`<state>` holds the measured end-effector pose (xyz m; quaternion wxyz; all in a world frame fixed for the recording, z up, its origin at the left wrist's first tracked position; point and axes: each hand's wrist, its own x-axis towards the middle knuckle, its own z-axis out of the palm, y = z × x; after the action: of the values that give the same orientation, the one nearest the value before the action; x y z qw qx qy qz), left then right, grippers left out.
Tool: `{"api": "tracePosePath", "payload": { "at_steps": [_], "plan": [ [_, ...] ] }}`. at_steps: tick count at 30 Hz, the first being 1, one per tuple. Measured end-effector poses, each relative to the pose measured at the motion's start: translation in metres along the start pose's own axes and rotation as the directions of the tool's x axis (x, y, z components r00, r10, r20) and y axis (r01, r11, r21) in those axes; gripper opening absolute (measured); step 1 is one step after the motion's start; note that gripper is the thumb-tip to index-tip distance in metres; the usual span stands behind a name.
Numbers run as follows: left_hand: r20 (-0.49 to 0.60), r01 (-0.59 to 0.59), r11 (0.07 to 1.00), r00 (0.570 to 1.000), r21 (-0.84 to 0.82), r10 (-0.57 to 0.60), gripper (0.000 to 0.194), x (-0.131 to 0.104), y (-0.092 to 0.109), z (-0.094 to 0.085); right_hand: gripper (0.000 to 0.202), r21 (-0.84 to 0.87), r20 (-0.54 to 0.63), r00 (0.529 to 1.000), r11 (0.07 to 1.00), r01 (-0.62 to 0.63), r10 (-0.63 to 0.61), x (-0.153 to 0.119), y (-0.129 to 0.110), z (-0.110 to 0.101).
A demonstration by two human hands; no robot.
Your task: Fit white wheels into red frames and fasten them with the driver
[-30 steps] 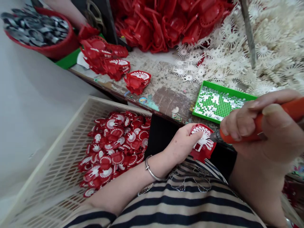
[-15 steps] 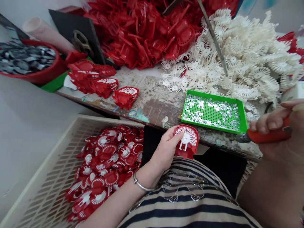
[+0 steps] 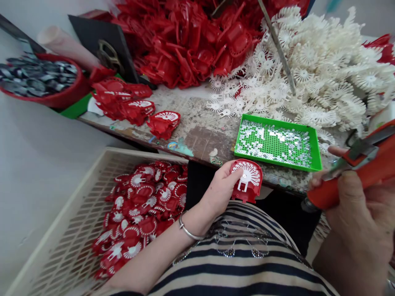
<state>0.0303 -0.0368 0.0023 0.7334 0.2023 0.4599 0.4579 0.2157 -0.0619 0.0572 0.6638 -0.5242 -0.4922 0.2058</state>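
Note:
Held in front of my striped shirt is a red plastic part (image 3: 254,190) with a white fan-shaped piece (image 3: 249,174) lying on it. My left hand (image 3: 220,190) grips its left side, the thumb pressing near the fan's centre. At the right, my right hand (image 3: 358,213) is wrapped round an orange tool (image 3: 327,193), whose dark round tip points left, apart from the red part. Just beyond the red part, a green tray (image 3: 317,154) of small shiny metal pieces (image 3: 262,133) rests at the table edge.
A red heap (image 3: 191,45) and a white fan heap (image 3: 321,74) cover the table's back. Finished-looking red parts (image 3: 165,123) sit at the left. Below stands a cream crate (image 3: 61,230) holding many red parts (image 3: 145,205). A red basket (image 3: 68,92) is far left.
The orange tool has swung into fuller view and turned, with my right hand moving left and lower. My left hand and the red part have shifted slightly right in the view.

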Motion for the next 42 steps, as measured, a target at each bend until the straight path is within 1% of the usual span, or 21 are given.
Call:
{"api": "tracePosePath", "payload": {
  "at_steps": [2, 4, 7, 9, 12, 14, 16, 19, 22, 25, 29, 31, 32, 35, 38, 40, 42],
  "plan": [
    [0.008, 0.0, 1.0, 1.0, 0.013, 0.0, 0.029, 0.0, -0.001, 0.002, 0.065, 0.002, -0.001, 1.0, 1.0, -0.003, 0.003, -0.005, -0.004, -0.002],
    [0.017, -0.002, 1.0, 1.0, 0.017, 0.001, 0.028, 0.0, -0.002, 0.003, 0.064, -0.022, 0.006, 0.999, 0.999, 0.048, -0.047, -0.008, -0.002, -0.005],
    [0.028, 0.005, 1.0, 1.0, 0.023, -0.006, 0.026, 0.0, -0.004, 0.004, 0.062, -0.069, -0.027, 0.988, 0.986, 0.15, -0.152, -0.008, 0.006, -0.01],
    [0.03, 0.018, 0.999, 0.999, 0.04, -0.019, 0.026, -0.001, -0.005, 0.004, 0.063, -0.073, -0.016, 0.981, 0.979, 0.192, -0.193, -0.005, 0.008, -0.013],
    [0.032, 0.032, 0.998, 0.999, 0.062, -0.034, 0.026, -0.002, -0.007, 0.005, 0.067, -0.067, 0.037, 0.989, 0.987, 0.145, -0.143, -0.003, 0.005, -0.015],
    [0.048, 0.047, 0.996, 0.998, 0.072, -0.051, 0.027, -0.003, -0.009, 0.005, 0.071, -0.062, 0.04, 0.995, 0.994, 0.094, -0.092, -0.004, 0.002, -0.016],
    [0.064, 0.055, 0.994, 0.996, 0.091, -0.061, 0.029, -0.003, -0.009, 0.005, 0.075, -0.043, 0.025, 0.996, 0.996, 0.084, -0.083, -0.007, 0.003, -0.018],
    [0.07, 0.05, 0.992, 0.996, 0.12, -0.059, 0.03, -0.003, -0.01, 0.005, 0.075, 0.005, -0.007, 0.996, 0.996, 0.089, -0.089, -0.01, 0.008, -0.022],
    [0.08, 0.045, 0.99, 0.995, 0.131, -0.056, 0.03, -0.003, -0.009, 0.005, 0.074, 0.038, -0.044, 0.998, 0.998, 0.042, -0.04, -0.012, 0.01, -0.025],
    [0.073, 0.047, 0.989, 0.996, 0.142, -0.058, 0.029, -0.003, -0.009, 0.005, 0.072, 0.061, -0.048, 0.998, 0.998, -0.027, 0.03, -0.015, 0.003, -0.025],
    [0.056, 0.05, 0.987, 0.997, 0.15, -0.059, 0.029, -0.003, -0.007, 0.006, 0.072, 0.016, -0.046, 0.988, 0.989, -0.148, 0.148, -0.018, -0.014, -0.019],
    [0.052, 0.046, 0.989, 0.997, 0.144, -0.054, 0.027, -0.004, -0.006, 0.008, 0.074, 0.019, -0.036, 0.984, 0.985, -0.171, 0.172, -0.017, -0.017, -0.016],
    [0.052, 0.045, 0.99, 0.997, 0.136, -0.052, 0.026, -0.004, -0.006, 0.008, 0.075, 0.04, -0.012, 0.985, 0.984, -0.171, 0.172, -0.016, -0.016, -0.014],
    [0.062, 0.029, 0.993, 0.997, 0.112, -0.036, 0.023, -0.005, -0.005, 0.009, 0.067, 0.143, 0.089, 0.989, 0.981, -0.132, 0.12, -0.011, -0.006, -0.011],
    [0.07, 0.022, 0.993, 0.997, 0.114, -0.031, 0.023, -0.006, -0.005, 0.009, 0.058, 0.204, 0.174, 0.977, 0.966, -0.158, 0.123, -0.008, 0.0, -0.005],
    [0.075, 0.025, 0.991, 0.997, 0.132, -0.035, 0.024, -0.007, -0.007, 0.009, 0.045, 0.198, 0.191, 0.97, 0.963, -0.186, 0.148, -0.006, -0.005, 0.003],
    [0.082, 0.014, 0.988, 0.996, 0.152, -0.027, 0.024, -0.008, -0.008, 0.009, 0.023, 0.203, 0.18, 0.973, 0.963, -0.18, 0.144, -0.002, -0.016, 0.015]
  ]
}}
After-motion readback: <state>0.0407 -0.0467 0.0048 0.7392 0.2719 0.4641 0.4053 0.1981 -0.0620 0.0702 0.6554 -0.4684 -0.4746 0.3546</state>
